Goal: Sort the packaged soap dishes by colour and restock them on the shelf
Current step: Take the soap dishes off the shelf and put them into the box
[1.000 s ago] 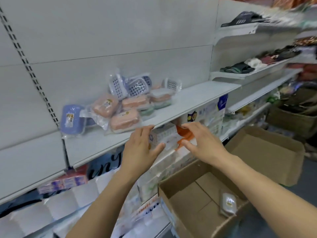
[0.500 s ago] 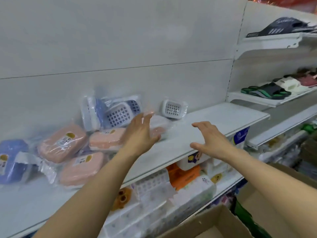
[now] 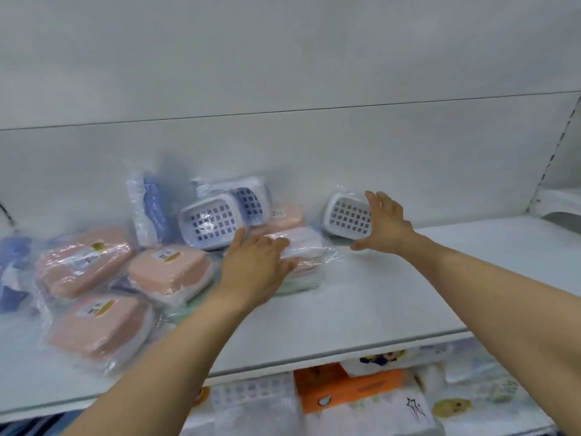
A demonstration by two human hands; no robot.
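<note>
On the shelf (image 3: 361, 309) the packaged soap dishes lie in a loose heap toward 9 o'clock: blue ones (image 3: 12, 272) at the far left, then three pink ones (image 3: 81, 262) overlapping each other, then upright blue and white slotted dishes (image 3: 210, 226) leaning on the back wall. I judge them light, hard plastic boxes inside thin, slippery film, so it is better to hold the box body on its two long sides and not the loose film edge, which may slide or tear. The left hand (image 3: 254, 269) lies flat with the fingers together on a pale wrapped dish (image 3: 301, 247) in the middle of the heap, pressing but not pinching it. The right hand (image 3: 385, 226), at 2 o'clock from it, is spread wide around a white slotted dish (image 3: 345, 215) that stands alone; I cannot tell if it already touches. Compared with half a second ago, both hands have moved deeper over the shelf, and the right one has gone from the shelf edge to this dish.
</note>
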